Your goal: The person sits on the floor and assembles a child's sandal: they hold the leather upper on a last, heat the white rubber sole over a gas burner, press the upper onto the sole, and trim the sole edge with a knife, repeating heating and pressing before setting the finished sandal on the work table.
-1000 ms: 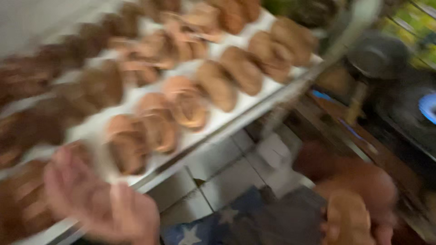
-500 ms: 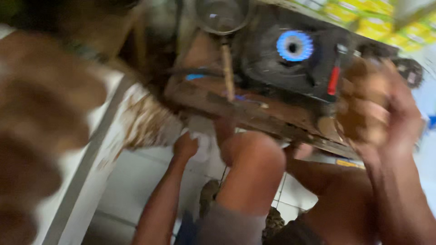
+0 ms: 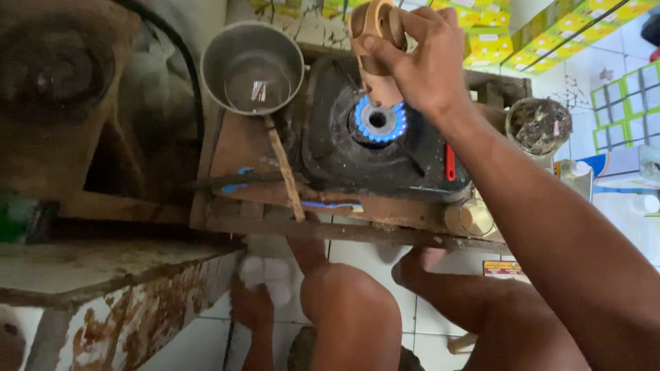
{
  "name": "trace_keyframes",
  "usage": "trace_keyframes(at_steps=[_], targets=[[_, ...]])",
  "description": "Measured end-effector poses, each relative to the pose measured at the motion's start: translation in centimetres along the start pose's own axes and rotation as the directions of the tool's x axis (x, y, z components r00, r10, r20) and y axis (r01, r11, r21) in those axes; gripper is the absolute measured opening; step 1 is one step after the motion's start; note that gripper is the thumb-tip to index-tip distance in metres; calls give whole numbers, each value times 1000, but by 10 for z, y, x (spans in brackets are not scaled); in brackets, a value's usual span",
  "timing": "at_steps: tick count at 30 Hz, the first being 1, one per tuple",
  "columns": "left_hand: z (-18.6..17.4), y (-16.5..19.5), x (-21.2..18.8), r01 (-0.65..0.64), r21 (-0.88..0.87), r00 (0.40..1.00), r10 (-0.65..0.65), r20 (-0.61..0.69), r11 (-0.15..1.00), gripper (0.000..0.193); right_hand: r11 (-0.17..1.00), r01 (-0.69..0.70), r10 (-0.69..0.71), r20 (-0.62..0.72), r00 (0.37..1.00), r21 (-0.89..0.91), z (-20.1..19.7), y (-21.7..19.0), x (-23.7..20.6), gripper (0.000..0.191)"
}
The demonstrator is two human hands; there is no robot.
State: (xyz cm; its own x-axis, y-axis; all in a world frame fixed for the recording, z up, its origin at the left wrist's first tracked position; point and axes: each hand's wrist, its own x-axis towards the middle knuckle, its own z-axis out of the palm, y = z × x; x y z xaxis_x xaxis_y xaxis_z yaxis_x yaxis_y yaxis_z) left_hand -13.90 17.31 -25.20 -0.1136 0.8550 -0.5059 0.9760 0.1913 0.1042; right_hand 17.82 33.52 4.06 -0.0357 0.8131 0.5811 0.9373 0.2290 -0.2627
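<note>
My right hand [image 3: 430,62], a second ago low by the tray, now grips a tan piece [image 3: 377,48] over the lit burner [image 3: 378,121]; I can't tell my left hand's [image 3: 258,302] state.

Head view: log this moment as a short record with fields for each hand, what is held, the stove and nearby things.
right hand: right hand grips a tan moulded piece just above the flame
left hand: not clearly in view
stove: black gas burner lit with a blue ring of flame, on a worn wooden bench
nearby: metal pot with a wooden handle left of the burner; a round container of dark debris to the right
floor: white tiles
</note>
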Motion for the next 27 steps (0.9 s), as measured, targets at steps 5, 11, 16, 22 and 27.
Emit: trace_keyframes(at_steps=[5,11,16,22,27], targets=[[13,-1,-1,5,-14,1000,-5,-1,1000,51,983,33,27,314,949,-183,-18,3,-30,34],[7,-4,-8,-12,-45,1000,11,-26,999,47,991,-85,105,199,974,-105,-17,12,-20,40],[5,-6,-6,-39,-56,999,37,-36,998,44,998,-50,50,0,999,-25,16,14,6,37],[-5,-19,-29,-179,-201,980,155,-126,963,40,971,72,-31,181,983,-227,17,22,-31,32],[-46,-10,-59,-4,-873,995,93,47,489,35,970,-161,214,320,923,-185,-12,37,-64,38]])
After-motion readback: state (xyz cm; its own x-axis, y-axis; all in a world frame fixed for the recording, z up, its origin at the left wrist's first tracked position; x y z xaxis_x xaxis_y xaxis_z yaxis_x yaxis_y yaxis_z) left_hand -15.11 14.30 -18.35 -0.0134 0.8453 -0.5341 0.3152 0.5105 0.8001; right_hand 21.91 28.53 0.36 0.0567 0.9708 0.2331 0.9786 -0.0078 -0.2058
